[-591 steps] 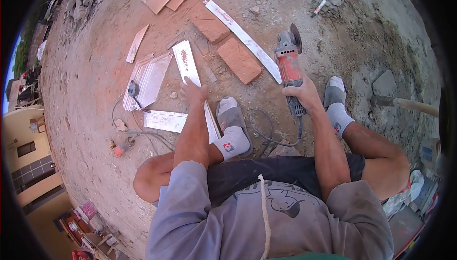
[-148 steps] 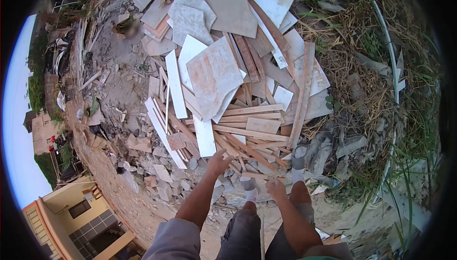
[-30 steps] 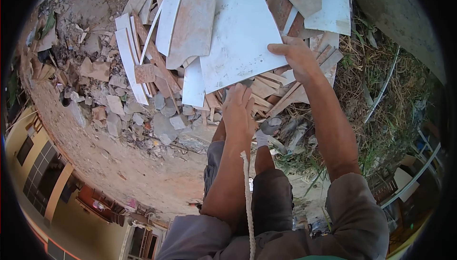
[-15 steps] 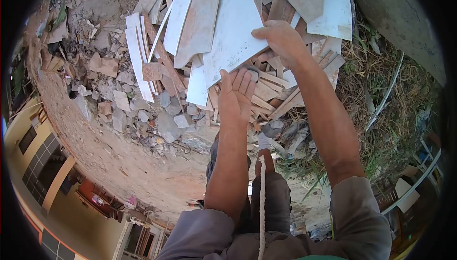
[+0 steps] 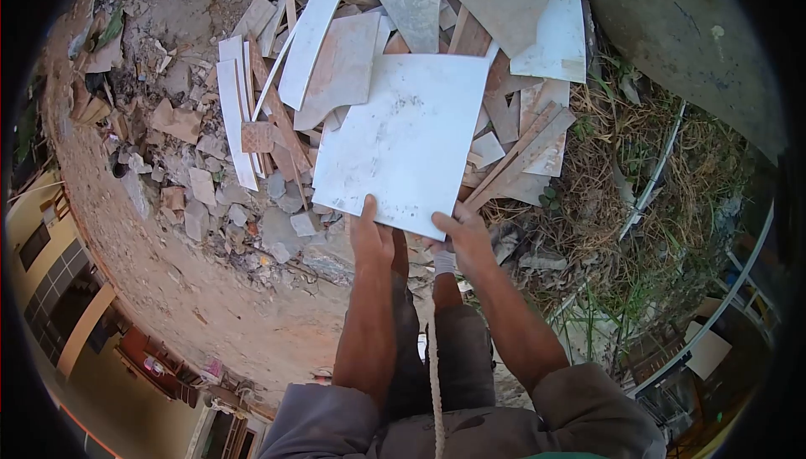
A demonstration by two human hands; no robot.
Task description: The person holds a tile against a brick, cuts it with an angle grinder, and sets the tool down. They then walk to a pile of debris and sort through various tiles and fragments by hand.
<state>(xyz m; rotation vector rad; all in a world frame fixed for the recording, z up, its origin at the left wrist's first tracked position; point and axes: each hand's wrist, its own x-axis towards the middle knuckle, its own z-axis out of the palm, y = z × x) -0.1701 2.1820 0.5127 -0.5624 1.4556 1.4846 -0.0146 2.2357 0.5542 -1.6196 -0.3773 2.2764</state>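
A white tile piece (image 5: 407, 136), smudged with grey dirt, is held up between my two hands over a pile of broken tiles. My left hand (image 5: 370, 236) is closed on its lower left edge, thumb on top and fingers underneath. The lower right corner is pinched by my right hand (image 5: 464, 234), thumb on the white face and the other fingers mostly hidden below. Just beyond lies a pale brownish broken tile (image 5: 344, 64), beside a narrow white strip (image 5: 312, 39).
Broken grey tile pieces (image 5: 508, 5) and a white one (image 5: 554, 43) lie at the far side. Rubble (image 5: 197, 148) covers the ground at left. Dry grass (image 5: 646, 148) and a large grey slab (image 5: 688, 47) are on the right.
The tile piece has come nearer to my body and turned, showing its whole white face. My left hand, flat against its edge before, now grips it; my right hand has moved down to its near corner.
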